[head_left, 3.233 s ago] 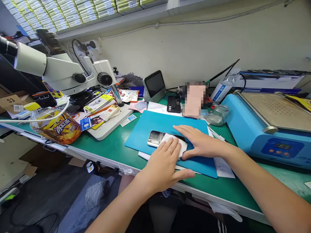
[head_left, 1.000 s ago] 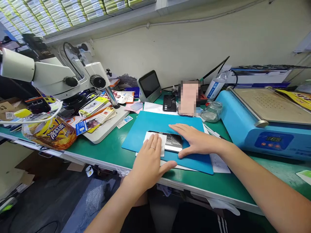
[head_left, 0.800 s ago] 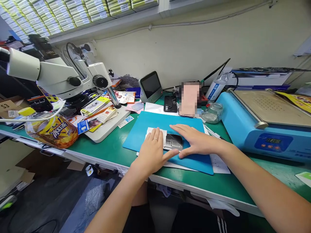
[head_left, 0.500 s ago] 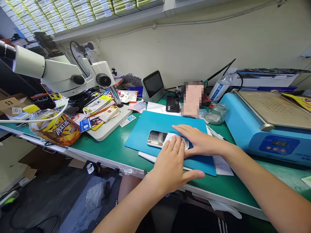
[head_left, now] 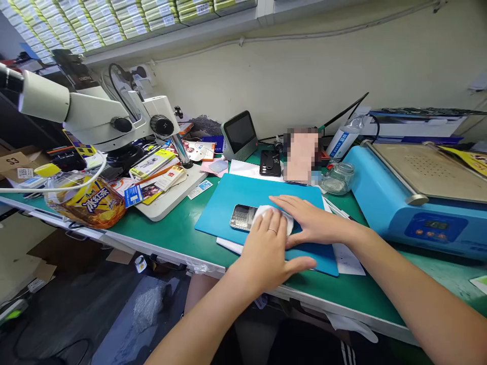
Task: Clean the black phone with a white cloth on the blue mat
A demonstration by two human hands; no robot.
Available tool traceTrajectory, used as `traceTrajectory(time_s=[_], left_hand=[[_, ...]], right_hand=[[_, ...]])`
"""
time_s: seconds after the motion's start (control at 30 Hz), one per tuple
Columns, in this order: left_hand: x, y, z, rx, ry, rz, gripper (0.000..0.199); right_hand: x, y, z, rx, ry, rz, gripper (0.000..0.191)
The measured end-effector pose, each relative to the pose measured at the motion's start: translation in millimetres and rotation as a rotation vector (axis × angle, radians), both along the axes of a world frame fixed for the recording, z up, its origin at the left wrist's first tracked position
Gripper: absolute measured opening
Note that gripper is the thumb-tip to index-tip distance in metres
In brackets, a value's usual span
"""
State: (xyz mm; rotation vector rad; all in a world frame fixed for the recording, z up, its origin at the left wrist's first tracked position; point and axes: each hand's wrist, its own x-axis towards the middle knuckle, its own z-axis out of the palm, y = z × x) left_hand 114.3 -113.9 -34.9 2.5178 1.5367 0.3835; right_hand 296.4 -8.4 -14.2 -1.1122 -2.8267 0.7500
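A phone [head_left: 239,217] lies screen up on a blue mat [head_left: 232,190], and its left part shows beside a white wipe [head_left: 289,223]. My left hand [head_left: 264,248], with a ring on one finger, presses that wipe onto the screen with its fingers together and its thumb out to the right. At the phone's right end is my right hand [head_left: 314,221], thumb and fingers curved around it. The wipe and my hands hide the right part of the phone.
Left of the mat stand a microscope [head_left: 102,119] and a drink bottle [head_left: 87,203]. Behind it are a small display [head_left: 240,136], a black phone [head_left: 270,162] and a glass jar [head_left: 338,178]. A blue heating plate machine [head_left: 384,203] stands on the right.
My left hand has slid slightly left and up with the wipe, which now covers more of the phone's middle. My right hand has barely moved.
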Motion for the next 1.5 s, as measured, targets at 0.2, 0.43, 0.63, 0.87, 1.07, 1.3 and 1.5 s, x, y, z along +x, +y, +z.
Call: traceTrajectory(time_s=[0.2, 0.43, 0.63, 0.87, 1.07, 1.3, 1.5], left_hand=[[-12, -15, 0.1, 0.033, -0.033, -0.056, 0.091], [-62, -11, -4.8, 0.028, 0.068, 0.074, 0.086], [-42, 8, 2.2, -0.039, 0.059, 0.125, 0.099], [-1, -1, 6.0, -0.031, -0.011, -0.044, 0.106], [-26, -22, 3.3, -0.069, 0.007, -0.012, 0.104], [-33, 4, 8.8, -0.075, 0.039, 0.102, 0.100], [5, -3, 7.3, -0.002, 0.003, 0.008, 0.102]], right_hand=[[0, -1, 1.7, -0.001, -0.011, -0.002, 0.119], [-4, -6, 10.2, -0.015, -0.021, 0.008, 0.123], [0, -2, 4.3, 0.002, 0.010, 0.015, 0.118], [0, 0, -0.4, 0.011, 0.002, 0.008, 0.116], [-1, -2, 3.4, -0.001, -0.020, 0.008, 0.118], [0, 0, 2.0, -0.009, -0.012, 0.018, 0.114], [2, 1, -3.3, 0.031, 0.027, 0.033, 0.111]])
